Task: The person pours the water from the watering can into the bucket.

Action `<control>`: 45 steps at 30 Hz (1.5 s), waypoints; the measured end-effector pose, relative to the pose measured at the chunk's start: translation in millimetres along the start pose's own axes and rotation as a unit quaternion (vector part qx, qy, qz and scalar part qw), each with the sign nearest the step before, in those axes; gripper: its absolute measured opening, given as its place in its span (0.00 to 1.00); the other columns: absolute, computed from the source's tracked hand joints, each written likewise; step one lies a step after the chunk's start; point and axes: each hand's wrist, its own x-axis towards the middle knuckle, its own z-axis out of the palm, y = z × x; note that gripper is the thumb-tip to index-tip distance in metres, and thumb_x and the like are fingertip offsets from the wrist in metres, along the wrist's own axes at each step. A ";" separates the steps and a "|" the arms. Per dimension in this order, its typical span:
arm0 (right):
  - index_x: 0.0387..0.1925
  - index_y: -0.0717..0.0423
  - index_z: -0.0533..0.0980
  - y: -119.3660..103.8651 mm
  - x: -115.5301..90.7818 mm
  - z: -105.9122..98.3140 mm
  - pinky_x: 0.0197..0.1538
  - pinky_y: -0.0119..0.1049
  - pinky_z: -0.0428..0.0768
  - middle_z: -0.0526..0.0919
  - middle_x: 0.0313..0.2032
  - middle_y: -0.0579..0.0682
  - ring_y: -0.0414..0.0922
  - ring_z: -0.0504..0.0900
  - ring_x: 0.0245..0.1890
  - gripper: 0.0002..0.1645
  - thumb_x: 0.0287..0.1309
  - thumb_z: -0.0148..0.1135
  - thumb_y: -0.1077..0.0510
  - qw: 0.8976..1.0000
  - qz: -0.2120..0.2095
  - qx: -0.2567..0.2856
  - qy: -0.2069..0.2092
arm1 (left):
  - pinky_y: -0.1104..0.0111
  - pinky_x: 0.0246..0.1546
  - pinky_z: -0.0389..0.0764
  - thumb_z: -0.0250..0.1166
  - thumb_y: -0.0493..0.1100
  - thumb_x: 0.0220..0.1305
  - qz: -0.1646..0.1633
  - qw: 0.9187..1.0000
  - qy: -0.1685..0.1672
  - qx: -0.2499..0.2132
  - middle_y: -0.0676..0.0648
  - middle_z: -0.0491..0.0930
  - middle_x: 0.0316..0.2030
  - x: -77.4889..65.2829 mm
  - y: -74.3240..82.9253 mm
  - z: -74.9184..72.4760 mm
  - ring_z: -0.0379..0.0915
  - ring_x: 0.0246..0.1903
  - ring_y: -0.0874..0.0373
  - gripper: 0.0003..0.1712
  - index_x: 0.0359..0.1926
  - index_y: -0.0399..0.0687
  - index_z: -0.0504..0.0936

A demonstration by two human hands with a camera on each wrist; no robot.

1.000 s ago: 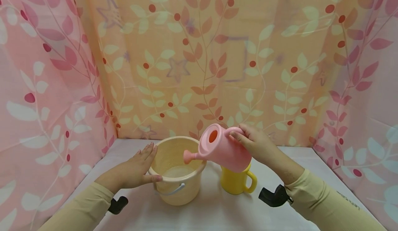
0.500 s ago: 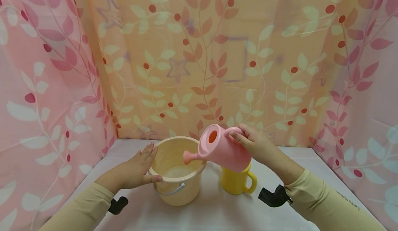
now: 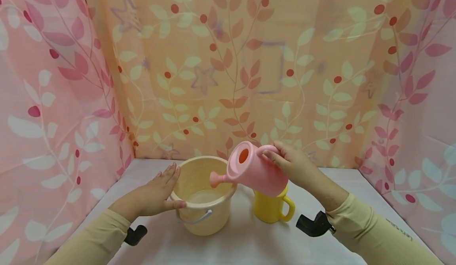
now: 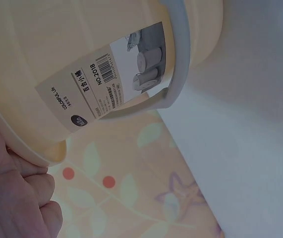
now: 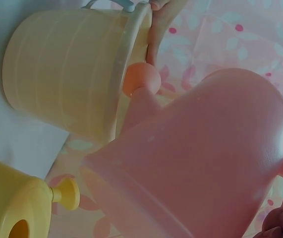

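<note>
A cream bucket (image 3: pixel 210 220) stands upright on the table, its pale handle (image 3: pixel 199 218) hanging down in front. My left hand (image 3: pixel 151 197) rests on the bucket's left rim with fingers straight and thumb along the near edge. My right hand (image 3: pixel 290 162) grips the handle of a pink watering can (image 3: pixel 261 174). The can is tilted left, and its spout head (image 3: pixel 215 180) reaches over the bucket's right rim. In the right wrist view the spout head (image 5: pixel 141 79) is at the bucket's mouth (image 5: pixel 124 69). I cannot make out any water flowing.
A yellow watering can (image 3: pixel 268 208) stands right of the bucket, partly hidden under the pink can; its short spout (image 5: pixel 68 193) shows in the right wrist view. White cloth (image 3: pixel 235 245) covers the table, and a leaf-patterned curtain (image 3: pixel 231 79) encloses the back and sides.
</note>
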 end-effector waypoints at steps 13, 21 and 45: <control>0.35 0.50 0.74 -0.9 0.9 -0.4 0.33 0.34 0.75 0.75 0.29 0.49 0.47 0.73 0.35 0.18 0.59 0.54 0.41 1.000 -0.003 -0.004 0.000 | 0.47 0.65 0.45 0.45 0.80 0.48 -0.004 1.000 0.001 0.006 0.34 0.39 0.69 1.6 -1.5 2.1 0.32 0.69 0.41 0.65 0.69 0.31 0.43; 0.35 0.50 0.74 -2.1 0.3 -0.6 0.33 0.34 0.76 0.75 0.29 0.49 0.47 0.73 0.35 0.18 0.58 0.54 0.40 1.000 0.001 -0.001 -0.002 | 0.47 0.65 0.45 0.45 0.80 0.48 -0.002 1.000 0.004 0.009 0.33 0.39 0.69 1.7 -1.6 3.2 0.33 0.68 0.41 0.65 0.69 0.31 0.44; 0.29 0.52 0.70 -6.1 0.2 -0.7 0.29 0.34 0.74 0.72 0.22 0.48 0.45 0.73 0.30 0.20 0.58 0.54 0.40 1.000 -0.009 -0.013 -0.006 | 0.47 0.65 0.44 0.45 0.80 0.48 -0.004 1.000 -0.003 0.002 0.34 0.38 0.69 1.2 -0.9 1.8 0.32 0.69 0.41 0.65 0.69 0.32 0.43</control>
